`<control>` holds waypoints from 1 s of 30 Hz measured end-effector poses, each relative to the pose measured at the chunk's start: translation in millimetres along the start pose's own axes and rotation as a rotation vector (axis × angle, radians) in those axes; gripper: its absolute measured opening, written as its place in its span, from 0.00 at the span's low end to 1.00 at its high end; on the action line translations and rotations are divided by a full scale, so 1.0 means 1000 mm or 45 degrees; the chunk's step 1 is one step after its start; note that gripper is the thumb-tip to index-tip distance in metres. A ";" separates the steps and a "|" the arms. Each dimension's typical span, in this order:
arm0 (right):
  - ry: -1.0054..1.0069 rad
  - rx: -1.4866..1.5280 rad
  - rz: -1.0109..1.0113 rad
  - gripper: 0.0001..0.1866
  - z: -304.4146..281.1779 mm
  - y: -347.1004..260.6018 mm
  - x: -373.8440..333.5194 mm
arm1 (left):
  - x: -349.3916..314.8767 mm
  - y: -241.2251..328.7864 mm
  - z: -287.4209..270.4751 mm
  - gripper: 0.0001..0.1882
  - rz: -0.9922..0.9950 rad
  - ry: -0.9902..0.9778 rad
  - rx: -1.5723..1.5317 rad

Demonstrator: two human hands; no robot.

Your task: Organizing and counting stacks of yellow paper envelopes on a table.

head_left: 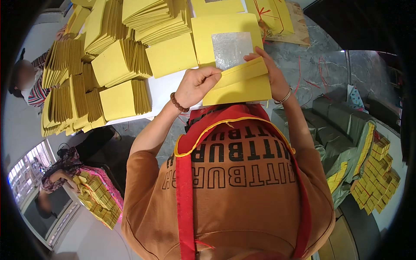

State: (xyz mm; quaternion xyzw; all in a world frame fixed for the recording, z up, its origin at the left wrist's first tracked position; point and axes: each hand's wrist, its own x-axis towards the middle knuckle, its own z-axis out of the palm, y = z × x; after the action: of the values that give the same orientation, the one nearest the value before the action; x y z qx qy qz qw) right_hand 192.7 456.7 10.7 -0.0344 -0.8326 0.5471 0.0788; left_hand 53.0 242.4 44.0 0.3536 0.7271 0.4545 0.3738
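Close to my body at the table's near edge lies a yellow paper sheet (242,88), its far edge folded over toward me in a band. My left hand (196,86) pinches the left end of that fold between thumb and fingers. At the other end my right hand (271,69) grips the fold, its fingers behind the paper and partly hidden. Just beyond the fold rests another yellow sheet (201,30) bearing a silver foil square (230,47), whose near part is covered by the folded paper.
Stacks of folded yellow paper (112,65) crowd the white table (167,88) to the left. Red-tied yellow paper (277,17) lies far right. Red strings litter the grey floor (307,69). A covered sofa (338,123) stands at right. Two people (37,82) are at left.
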 end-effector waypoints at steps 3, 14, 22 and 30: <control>0.013 0.031 -0.020 0.27 0.001 0.004 0.000 | 0.000 0.005 0.004 0.12 0.157 0.038 -0.066; -0.053 0.204 -0.040 0.33 -0.004 0.016 -0.002 | 0.003 0.006 -0.001 0.19 0.626 -0.128 0.278; -0.088 0.068 -0.090 0.33 -0.006 0.009 0.001 | 0.008 0.005 -0.005 0.21 0.510 -0.209 0.201; -0.072 0.046 -0.113 0.32 -0.004 0.010 0.000 | 0.009 0.000 -0.006 0.23 0.542 -0.203 0.242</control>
State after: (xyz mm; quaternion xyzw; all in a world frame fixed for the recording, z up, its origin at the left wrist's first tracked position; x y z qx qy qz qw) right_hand 192.9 464.1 3.2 0.0195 -0.8253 0.5586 0.0800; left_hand 43.6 248.1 43.7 0.5671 0.6438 0.4233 0.2910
